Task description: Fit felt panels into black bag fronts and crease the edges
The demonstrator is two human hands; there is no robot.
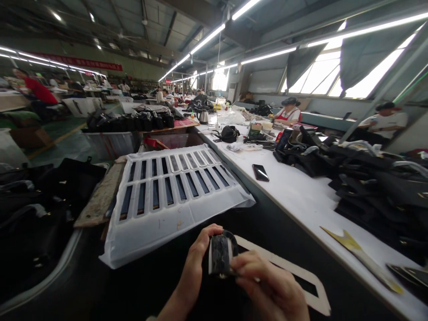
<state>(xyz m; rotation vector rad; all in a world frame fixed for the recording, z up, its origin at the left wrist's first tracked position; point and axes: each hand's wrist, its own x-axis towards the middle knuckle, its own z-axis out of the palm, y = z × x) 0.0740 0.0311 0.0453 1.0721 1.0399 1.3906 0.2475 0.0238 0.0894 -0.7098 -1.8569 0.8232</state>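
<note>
A small black leather-like piece (220,255) with pale strips along its sides is held up in front of me, a dark loop curving over its top right. My left hand (197,258) grips it from the left, fingers bent behind it and thumb at the top. On its lower right edge, the fingertips of my right hand (264,276) are pinched together. What lies between those fingertips is too small to make out. Passing behind my right hand is a long pale frame (319,285) with a slot through it, partly covered by the hand.
A white sheet (160,223) carries rows of slotted pale frames on the left. The white worktable (301,191) holds a phone (260,172), a yellowish blade-shaped strip (361,256) and black bags (384,200). More black bags (43,209) are heaped at left. A co-worker (288,113) sits across the table.
</note>
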